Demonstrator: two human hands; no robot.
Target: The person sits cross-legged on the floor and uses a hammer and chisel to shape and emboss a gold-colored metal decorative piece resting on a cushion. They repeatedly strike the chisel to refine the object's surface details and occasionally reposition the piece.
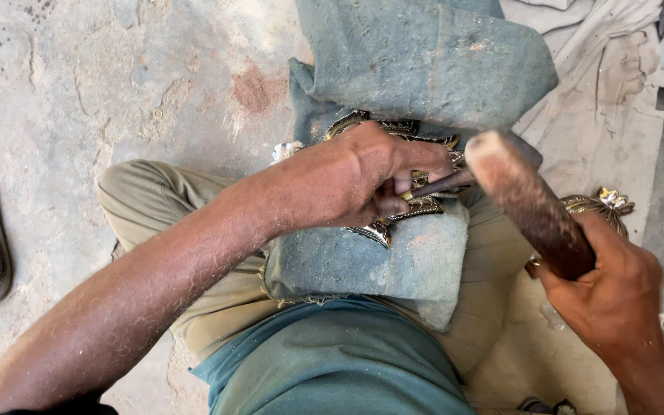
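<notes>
Concrete floor (78, 84) under me, denim (424, 61) across my lap. My left hand (347, 180) pinches a punch (443, 184) on the ornament (416, 207), probably brass; my right hand (609, 292) grips the mallet (528, 204).

Left forearm crosses the frame from lower left, rising to centre. Left hand (363, 178) knuckles up, fingers curled tight, thumb and fingertips (405, 184) pinched together at the right side of the fist. Right hand (612, 288) enters from lower right, wrist bent, fingers wrapped in a closed fist grip, back of hand facing up.
</notes>
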